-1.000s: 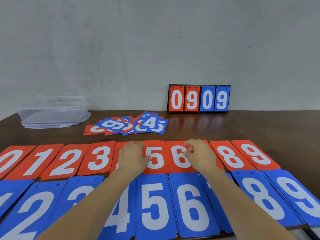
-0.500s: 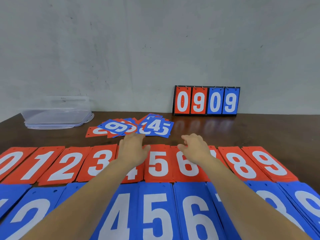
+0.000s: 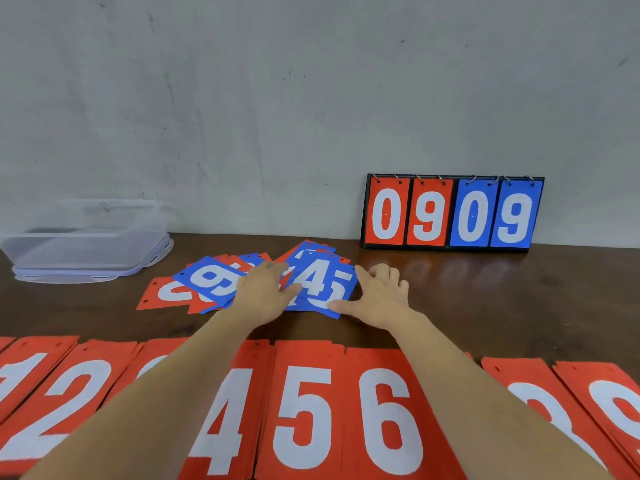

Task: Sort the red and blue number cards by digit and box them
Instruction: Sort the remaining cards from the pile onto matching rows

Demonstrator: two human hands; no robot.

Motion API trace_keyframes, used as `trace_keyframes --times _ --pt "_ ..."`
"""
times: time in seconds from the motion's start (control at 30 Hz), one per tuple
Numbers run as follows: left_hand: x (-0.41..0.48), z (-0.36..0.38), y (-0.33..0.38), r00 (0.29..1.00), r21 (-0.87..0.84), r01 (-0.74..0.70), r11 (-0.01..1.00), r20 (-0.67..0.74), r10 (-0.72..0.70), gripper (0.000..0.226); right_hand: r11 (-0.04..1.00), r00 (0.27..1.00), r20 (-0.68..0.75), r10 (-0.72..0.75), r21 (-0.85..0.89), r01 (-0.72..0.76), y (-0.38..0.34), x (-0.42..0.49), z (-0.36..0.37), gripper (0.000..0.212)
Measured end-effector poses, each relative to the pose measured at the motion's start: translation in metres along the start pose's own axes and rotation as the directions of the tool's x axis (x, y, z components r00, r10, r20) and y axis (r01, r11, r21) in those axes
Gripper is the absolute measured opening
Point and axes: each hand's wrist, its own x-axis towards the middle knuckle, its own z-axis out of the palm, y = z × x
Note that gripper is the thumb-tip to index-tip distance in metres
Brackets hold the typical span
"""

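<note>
Right of the clear box [image 3: 86,244], the unsorted pile [image 3: 211,280] lies mid-table: left hand [image 3: 263,292] flat atop it, right hand [image 3: 377,299] cupping its right edge — pinching or not, I cannot tell. Best squared inward before lifting.

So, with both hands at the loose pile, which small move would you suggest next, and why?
Probably pick up the blue 4 card: it lies on top of the loose pile, between the left hand and right hand, within easy grasp.
</note>
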Motion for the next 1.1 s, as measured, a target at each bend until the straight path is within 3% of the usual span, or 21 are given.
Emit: trace_keyframes --times 0.1,0.2,0.27,0.43,0.63,0.7,0.8,0.93,1.0,1.1 --pt "0.019 0.008 0.0 0.998 0.024 -0.017 1.0 0.062 0.016 0.067 1.0 0.999 0.05 -0.001 -0.012 0.001 0.003 0.013 0.004 0.111" --pt "0.031 0.014 0.003 0.989 0.205 -0.035 0.978 0.145 0.005 0.079 0.996 0.996 0.091 -0.021 -0.08 0.028 0.007 0.018 0.003 0.111" --pt "0.035 0.016 0.005 0.986 0.271 -0.043 0.962 0.165 -0.002 0.079 0.992 0.996 0.081 -0.036 -0.115 0.045 0.008 0.02 0.0 0.108" --pt "0.036 0.017 0.005 0.988 0.248 -0.039 0.968 0.157 0.0 0.069 0.993 0.998 0.038 -0.057 -0.097 0.061 0.001 0.017 -0.006 0.088" --pt "0.026 0.012 0.007 0.996 0.189 -0.081 0.979 0.059 0.071 0.055 0.978 0.999 -0.035 0.03 0.206 -0.022 -0.019 0.009 0.001 0.056" --pt "0.022 0.009 0.009 0.997 0.099 -0.071 0.993 0.037 0.068 0.059 0.938 0.993 -0.06 0.101 0.339 -0.075 -0.027 0.008 0.005 0.049" --pt "0.017 0.005 0.008 0.999 -0.217 0.013 0.976 0.042 -0.004 0.067 0.824 0.974 -0.054 0.218 0.545 -0.154 -0.033 0.005 0.008 0.061" --pt "0.012 -0.004 0.007 0.994 -0.57 0.103 0.815 0.027 -0.106 0.033 0.589 0.958 -0.028 0.284 0.794 -0.151 -0.031 0.004 0.005 0.074" --pt "0.009 -0.009 0.004 0.985 -0.665 0.116 0.738 -0.017 -0.17 0.019 0.537 0.959 -0.044 0.28 0.835 -0.119 -0.028 -0.001 -0.001 0.058" --pt "0.001 -0.018 0.002 0.968 -0.742 0.142 0.655 -0.033 -0.247 0.025 0.494 0.953 -0.095 0.288 0.867 -0.062 -0.024 -0.012 -0.012 0.023"
